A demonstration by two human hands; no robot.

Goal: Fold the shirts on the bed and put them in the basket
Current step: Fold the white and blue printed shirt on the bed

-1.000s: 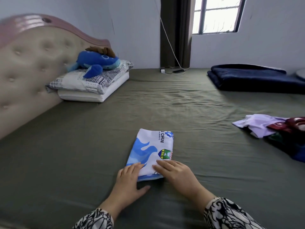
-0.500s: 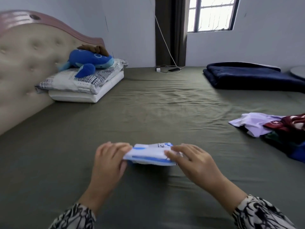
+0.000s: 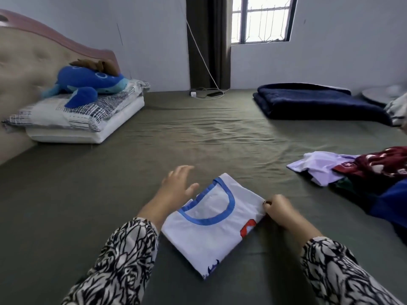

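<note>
White folded shirt [image 3: 211, 225], right hand [image 3: 278, 209] pinching.

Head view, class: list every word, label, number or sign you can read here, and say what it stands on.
None can be read.
Folded white shirt: red print and small blue marks, no legible letters.
Maroon shirt in the pile: a small badge, too blurred to read.

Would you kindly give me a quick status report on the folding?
Left hand open, lifted beside the folded white shirt. Right hand pinching its right corner. Unfolded clothes pile waiting at right. Basket not in view.
</note>
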